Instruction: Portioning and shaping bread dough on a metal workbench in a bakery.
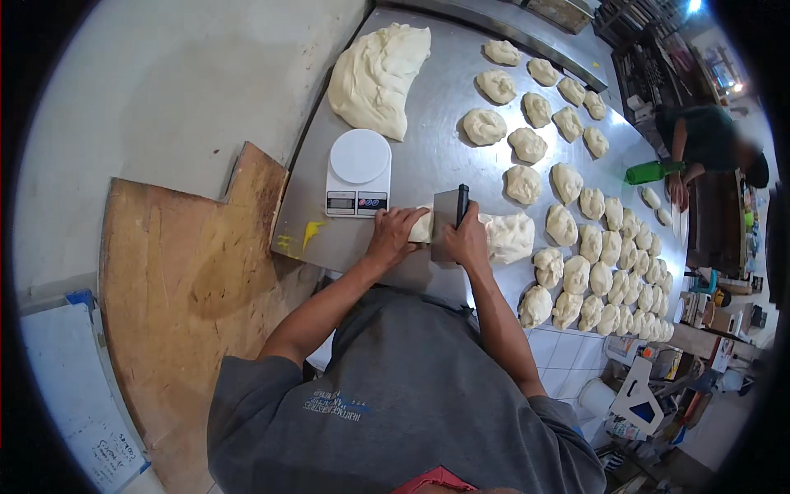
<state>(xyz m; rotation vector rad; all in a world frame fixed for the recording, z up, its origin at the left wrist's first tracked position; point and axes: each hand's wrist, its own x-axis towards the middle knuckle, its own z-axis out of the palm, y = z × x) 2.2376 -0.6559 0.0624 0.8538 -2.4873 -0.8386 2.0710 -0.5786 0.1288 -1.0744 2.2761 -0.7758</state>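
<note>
My right hand (466, 240) grips the black handle of a bench scraper (444, 221), whose wide metal blade stands upright against the dough. To the blade's left a small piece of dough (422, 227) lies under the fingers of my left hand (393, 236), which are curled over it. On the other side a thicker length of dough (510, 237) rests beside my right hand. Just beyond my left hand sits a white kitchen scale (360, 158) with nothing on its round plate. The blade's lower edge is partly hidden by my right hand.
A large dough mass (380, 78) lies at the table's far left. Many dough portions (591, 244) cover the right side of the steel table (444, 90). At the far right a person (699, 144) leans over the table near a green bottle (644, 172). A wooden board (177, 305) stands left.
</note>
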